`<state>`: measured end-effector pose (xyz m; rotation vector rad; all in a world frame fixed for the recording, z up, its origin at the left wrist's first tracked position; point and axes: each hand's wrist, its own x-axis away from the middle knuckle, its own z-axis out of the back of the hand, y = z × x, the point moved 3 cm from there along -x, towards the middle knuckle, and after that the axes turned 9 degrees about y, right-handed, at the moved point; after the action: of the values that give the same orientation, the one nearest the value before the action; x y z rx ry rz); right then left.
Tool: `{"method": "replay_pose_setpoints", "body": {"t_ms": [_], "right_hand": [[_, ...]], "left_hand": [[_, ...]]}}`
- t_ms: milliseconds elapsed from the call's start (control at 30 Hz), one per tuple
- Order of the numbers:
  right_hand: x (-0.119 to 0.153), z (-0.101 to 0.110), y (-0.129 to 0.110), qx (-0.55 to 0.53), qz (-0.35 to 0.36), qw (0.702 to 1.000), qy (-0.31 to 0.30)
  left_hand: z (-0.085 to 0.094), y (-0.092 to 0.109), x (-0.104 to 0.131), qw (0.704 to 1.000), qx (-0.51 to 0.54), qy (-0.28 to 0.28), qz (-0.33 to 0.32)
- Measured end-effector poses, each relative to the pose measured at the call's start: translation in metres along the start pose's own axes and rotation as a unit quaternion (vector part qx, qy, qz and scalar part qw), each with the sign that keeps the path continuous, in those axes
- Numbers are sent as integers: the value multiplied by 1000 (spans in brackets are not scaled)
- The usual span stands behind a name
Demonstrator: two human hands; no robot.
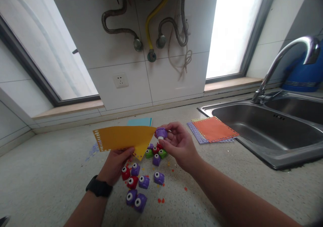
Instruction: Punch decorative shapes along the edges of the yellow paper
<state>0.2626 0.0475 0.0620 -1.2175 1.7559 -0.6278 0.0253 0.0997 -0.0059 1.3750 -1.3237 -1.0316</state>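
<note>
A yellow-orange sheet of paper (123,137) is raised above the counter, with rows of small punched holes along its left and lower edges. My left hand (117,163) pinches its lower edge between thumb and fingers. In my right hand (180,143) is a purple craft punch (161,133), held at the sheet's right corner; whether the paper sits in its slot I cannot tell. Below the sheet, several purple, red and green punches stand on the counter, among them a purple punch (158,177), a red punch (132,182) and a green punch (162,153).
Right of my hands lies a stack of punched sheets with an orange sheet (214,129) on top, close to the steel sink (242,119) and its faucet (280,59). Behind the yellow sheet lies light-blue paper (139,121). Paper scraps (160,200) dot the counter (202,196).
</note>
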Motion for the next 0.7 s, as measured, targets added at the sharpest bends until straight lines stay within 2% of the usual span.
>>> {"method": "replay_pose_setpoints", "body": {"t_ms": [367, 700], "right_hand": [[-1, -1, 2, 4, -14, 1000, 5], [-6, 1, 22, 48, -79, 996, 5]], "left_hand": [[-1, 0, 2, 1000, -20, -4, 3], [0, 3, 2, 998, -59, -26, -24]]}}
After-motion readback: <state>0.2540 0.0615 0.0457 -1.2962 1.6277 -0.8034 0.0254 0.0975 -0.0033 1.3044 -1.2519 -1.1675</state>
